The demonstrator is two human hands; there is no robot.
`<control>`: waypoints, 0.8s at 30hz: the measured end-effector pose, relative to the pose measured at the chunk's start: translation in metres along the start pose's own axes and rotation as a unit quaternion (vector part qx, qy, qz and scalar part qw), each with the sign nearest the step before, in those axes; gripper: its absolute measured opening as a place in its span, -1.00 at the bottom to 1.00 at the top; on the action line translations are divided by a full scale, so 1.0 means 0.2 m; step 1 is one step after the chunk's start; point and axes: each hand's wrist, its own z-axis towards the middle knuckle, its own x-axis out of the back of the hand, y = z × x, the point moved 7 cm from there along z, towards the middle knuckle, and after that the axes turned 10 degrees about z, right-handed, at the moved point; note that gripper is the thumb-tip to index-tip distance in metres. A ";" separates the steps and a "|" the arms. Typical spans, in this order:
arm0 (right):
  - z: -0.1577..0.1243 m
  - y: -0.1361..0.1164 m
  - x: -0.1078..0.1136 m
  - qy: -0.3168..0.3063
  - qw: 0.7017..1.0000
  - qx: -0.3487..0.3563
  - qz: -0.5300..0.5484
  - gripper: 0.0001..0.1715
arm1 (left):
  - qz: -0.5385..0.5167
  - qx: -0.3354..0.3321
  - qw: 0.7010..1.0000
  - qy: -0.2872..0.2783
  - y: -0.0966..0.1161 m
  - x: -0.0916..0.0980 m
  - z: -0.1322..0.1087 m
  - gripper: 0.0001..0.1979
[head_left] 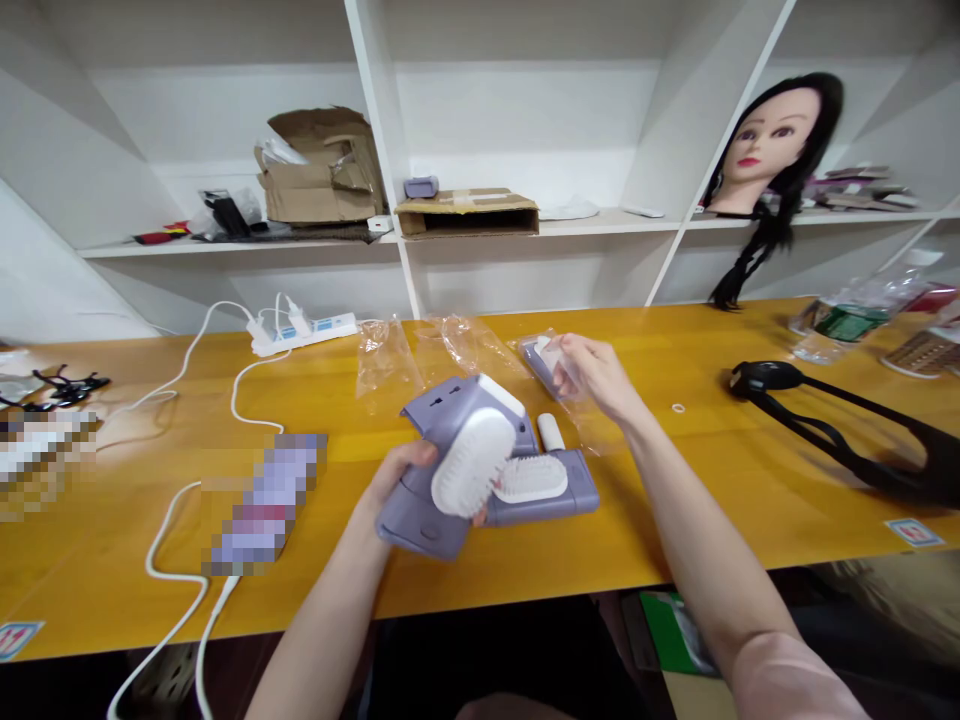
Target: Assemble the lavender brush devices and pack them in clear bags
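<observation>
My left hand (399,472) is wrapped round a purple plastic unit (427,520), tilted above the table. A white oval bristle brush (472,462) sits on its face. Just behind and to the right lies a second purple unit (581,488) with a white bristle brush (534,479), partly covered by the held one. Beside it is a small white cylinder (550,432). My right hand (596,375) is closed on a clear plastic bag (574,392) near the back of the table. A purple and white piece (536,358) shows in the bag, partly hidden.
Loose clear bags (450,345) lie behind the units. At left are a phone (266,505) on a white cable and a power strip (315,332). To the right stand a black-strapped object (825,410) and plastic bottles (847,320). Shelves above hold cardboard boxes (322,190) and a mannequin head (772,145).
</observation>
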 end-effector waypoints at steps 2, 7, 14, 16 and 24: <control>0.02 0.10 0.05 0.016 0.986 -0.041 -0.161 -0.53 | -0.021 -0.040 0.999 -0.001 0.08 0.01 0.00 -0.33; 0.05 0.25 -0.02 0.008 0.972 -0.025 -0.235 -0.65 | -0.045 -0.064 0.995 0.057 0.18 0.12 -0.02 -0.39; 0.10 0.22 -0.18 -0.037 0.957 0.071 -0.280 -0.69 | -0.045 -0.037 0.996 0.073 0.13 0.17 0.00 -0.42; 0.11 0.26 -0.20 -0.041 0.949 0.077 -0.303 -0.69 | -0.045 -0.036 0.996 0.074 0.12 0.17 0.01 -0.40; 0.10 0.29 -0.24 -0.079 0.922 0.076 -0.372 -0.72 | -0.044 -0.005 0.994 0.099 0.09 0.16 0.03 -0.37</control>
